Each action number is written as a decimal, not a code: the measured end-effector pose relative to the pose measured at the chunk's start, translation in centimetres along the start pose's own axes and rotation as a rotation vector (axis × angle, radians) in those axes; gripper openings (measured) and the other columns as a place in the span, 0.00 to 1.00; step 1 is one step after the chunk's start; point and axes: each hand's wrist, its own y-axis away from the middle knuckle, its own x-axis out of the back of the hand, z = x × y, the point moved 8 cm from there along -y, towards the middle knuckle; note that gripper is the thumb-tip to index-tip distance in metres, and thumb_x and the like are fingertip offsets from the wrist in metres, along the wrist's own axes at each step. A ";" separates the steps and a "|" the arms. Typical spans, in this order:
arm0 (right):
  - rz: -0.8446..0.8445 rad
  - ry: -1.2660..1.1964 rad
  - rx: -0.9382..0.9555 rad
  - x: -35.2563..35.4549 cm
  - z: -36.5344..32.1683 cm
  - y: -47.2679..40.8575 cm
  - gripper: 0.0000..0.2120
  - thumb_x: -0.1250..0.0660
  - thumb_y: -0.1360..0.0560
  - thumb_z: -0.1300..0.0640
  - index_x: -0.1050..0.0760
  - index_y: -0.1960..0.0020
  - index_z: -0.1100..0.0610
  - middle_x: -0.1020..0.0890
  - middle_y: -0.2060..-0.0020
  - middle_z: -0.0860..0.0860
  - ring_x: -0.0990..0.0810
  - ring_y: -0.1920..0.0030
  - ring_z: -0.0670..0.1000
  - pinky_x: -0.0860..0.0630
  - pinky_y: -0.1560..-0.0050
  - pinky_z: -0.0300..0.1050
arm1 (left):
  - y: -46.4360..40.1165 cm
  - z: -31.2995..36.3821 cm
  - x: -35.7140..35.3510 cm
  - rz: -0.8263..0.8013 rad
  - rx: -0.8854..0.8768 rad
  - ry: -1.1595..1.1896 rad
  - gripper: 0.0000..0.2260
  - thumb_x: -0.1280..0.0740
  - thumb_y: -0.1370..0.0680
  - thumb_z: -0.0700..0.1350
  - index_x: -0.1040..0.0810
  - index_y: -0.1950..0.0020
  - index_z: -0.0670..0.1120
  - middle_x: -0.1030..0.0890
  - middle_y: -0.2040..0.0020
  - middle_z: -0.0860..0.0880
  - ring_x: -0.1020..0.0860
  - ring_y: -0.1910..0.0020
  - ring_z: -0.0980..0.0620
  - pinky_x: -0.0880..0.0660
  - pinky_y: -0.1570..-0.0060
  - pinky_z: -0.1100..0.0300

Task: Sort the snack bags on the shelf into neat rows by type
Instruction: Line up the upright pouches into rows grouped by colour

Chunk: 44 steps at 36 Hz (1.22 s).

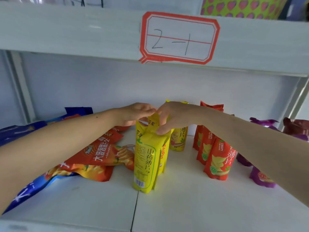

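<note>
A tall yellow snack bag (147, 158) stands upright at the middle of the white shelf (184, 206). My left hand (135, 114) and my right hand (173, 117) both pinch its folded top. Behind it stands another yellow bag (178, 139) in the same row. To the right, red bags (215, 158) stand in a row, and purple bags (260, 178) stand further right under my right forearm. Orange-red chip bags (100, 158) lie flat to the left, with blue bags (25, 195) at the far left under my left arm.
The upper shelf's front edge carries a red-framed label (178, 37) reading "2-1". A dark red bag (297, 128) sits at the far right. A seam (135, 211) splits the shelf board near the front. A green patterned item (240, 7) stands on the upper shelf.
</note>
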 end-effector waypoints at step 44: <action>0.092 0.236 -0.090 1.5 5.5 6.4 0.12 0.26 0.32 0.43 0.16 0.53 0.48 0.23 0.64 0.34 0.23 0.56 0.45 0.31 0.59 0.43 | -4.9 -0.8 -4.2 0.178 0.077 0.149 0.06 0.33 0.21 0.47 0.26 0.48 0.45 0.18 0.48 0.45 0.19 0.46 0.44 0.21 0.48 0.46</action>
